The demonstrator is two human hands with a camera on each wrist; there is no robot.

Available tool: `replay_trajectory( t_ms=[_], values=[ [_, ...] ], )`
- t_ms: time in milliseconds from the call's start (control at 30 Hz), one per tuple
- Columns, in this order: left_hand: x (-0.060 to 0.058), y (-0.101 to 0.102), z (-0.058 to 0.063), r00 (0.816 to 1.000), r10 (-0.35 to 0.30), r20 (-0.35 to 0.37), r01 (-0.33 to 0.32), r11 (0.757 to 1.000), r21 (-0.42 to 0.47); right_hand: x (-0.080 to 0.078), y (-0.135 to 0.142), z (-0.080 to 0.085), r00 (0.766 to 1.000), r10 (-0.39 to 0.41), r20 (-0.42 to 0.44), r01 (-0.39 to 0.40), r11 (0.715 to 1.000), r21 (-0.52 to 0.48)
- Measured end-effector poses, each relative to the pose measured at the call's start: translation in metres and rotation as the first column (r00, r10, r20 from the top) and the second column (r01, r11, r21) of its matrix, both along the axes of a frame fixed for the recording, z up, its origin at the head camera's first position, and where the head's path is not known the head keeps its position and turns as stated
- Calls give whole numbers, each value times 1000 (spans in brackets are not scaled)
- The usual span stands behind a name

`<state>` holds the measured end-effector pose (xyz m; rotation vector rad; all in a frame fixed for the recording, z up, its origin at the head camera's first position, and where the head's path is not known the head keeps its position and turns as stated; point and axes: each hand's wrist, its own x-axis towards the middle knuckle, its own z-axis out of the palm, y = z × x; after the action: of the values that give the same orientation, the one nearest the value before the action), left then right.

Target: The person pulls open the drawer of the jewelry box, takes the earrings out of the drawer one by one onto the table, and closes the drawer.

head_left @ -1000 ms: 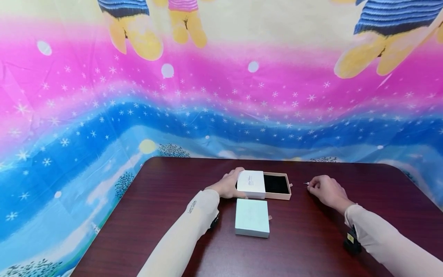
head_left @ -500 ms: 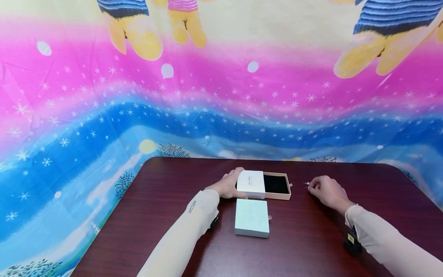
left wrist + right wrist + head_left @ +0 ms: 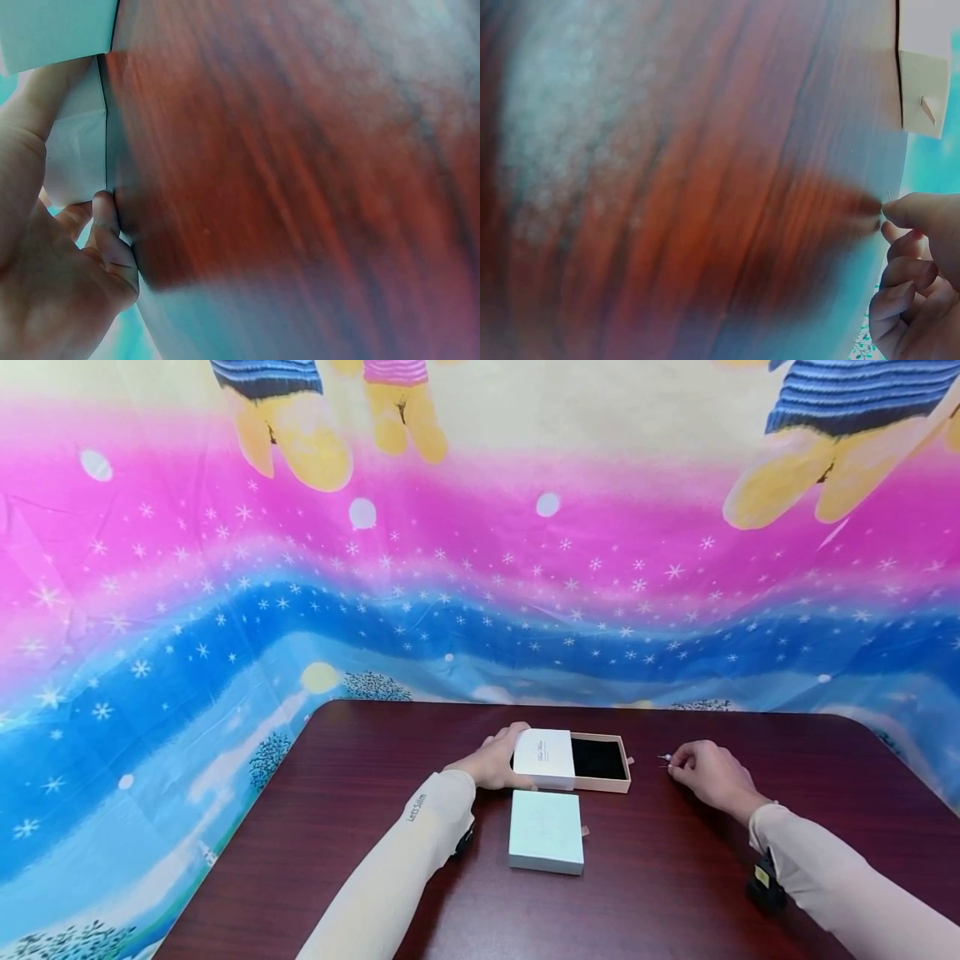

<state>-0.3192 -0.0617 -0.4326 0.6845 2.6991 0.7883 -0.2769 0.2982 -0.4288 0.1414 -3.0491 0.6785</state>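
- Now the left hand, just below the centre of the head view, grips the left end of the white box, thumb along the near side.
- The box's drawer, black-lined, juts out to the right, a small ribbon tab on its end.
- Right of that, the right hand has thumb and fingertips together, pinching a small shiny piece, too tiny to make out fully.
- Lower centre, a pale green box sits just below the white one on the dark tabletop.
- Snowflake-patterned cloth fills the upper frame.
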Motion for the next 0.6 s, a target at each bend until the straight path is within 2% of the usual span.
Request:
replay_trajectory(
  t_ms=[600],
  values=[
    [2, 0, 2, 1000, 9, 13, -9, 1000, -1, 2, 0, 0, 1000, -3, 17, 3, 1000, -7]
  ],
)
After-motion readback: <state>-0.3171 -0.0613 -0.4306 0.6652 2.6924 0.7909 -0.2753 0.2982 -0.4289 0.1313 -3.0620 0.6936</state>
